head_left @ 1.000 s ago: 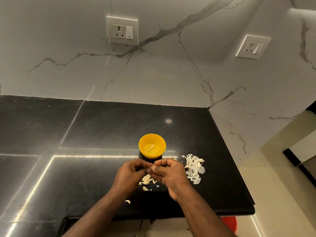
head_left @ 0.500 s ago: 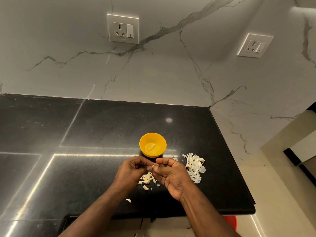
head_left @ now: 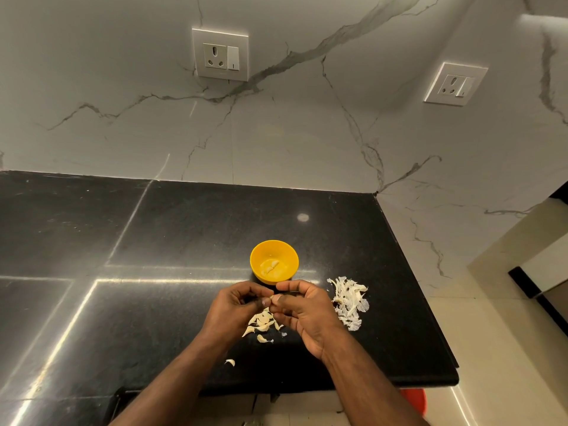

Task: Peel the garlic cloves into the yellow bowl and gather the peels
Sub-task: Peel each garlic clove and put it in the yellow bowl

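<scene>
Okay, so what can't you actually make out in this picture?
Head view:
- Small pale garlic clove: mostly covered by the fingertips of both hands; peeled or not, unclear.
- Count of cloves in the round yellow plastic bowl: too small.
- Red object under the black stone counter: cut off by its edge.

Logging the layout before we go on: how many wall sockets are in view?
2. One wall socket is on the back wall, above and left of the yellow bowl. The other wall socket is on the angled wall to the right. None looks hidden.
</scene>
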`<state>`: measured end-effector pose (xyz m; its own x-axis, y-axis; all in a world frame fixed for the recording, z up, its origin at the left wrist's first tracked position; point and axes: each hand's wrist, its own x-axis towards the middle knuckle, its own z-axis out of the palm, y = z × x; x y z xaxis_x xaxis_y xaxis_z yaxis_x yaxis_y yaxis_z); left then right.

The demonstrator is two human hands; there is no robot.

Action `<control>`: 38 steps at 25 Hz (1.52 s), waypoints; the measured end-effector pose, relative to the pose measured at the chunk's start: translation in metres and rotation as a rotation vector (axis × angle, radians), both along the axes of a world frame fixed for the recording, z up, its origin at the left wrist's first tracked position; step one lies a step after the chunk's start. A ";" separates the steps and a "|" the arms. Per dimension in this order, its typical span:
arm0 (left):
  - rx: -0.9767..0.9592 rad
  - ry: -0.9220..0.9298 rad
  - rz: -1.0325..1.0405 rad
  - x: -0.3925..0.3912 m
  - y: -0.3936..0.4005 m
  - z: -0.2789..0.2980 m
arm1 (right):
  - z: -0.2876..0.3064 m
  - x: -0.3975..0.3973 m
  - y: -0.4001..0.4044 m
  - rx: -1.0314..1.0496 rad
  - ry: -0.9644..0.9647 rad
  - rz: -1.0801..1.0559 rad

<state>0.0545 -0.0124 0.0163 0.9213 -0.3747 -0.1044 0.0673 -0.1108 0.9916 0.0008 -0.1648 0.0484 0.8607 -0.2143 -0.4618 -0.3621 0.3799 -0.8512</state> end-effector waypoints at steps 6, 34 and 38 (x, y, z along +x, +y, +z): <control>-0.014 0.040 -0.056 0.003 0.003 -0.003 | 0.001 0.001 0.000 -0.034 -0.027 0.007; -0.122 0.336 0.036 -0.004 0.003 0.003 | -0.025 -0.010 -0.059 -1.068 -0.027 -0.039; -0.087 0.324 0.035 -0.004 0.006 0.000 | -0.027 -0.009 -0.057 -1.039 -0.020 -0.049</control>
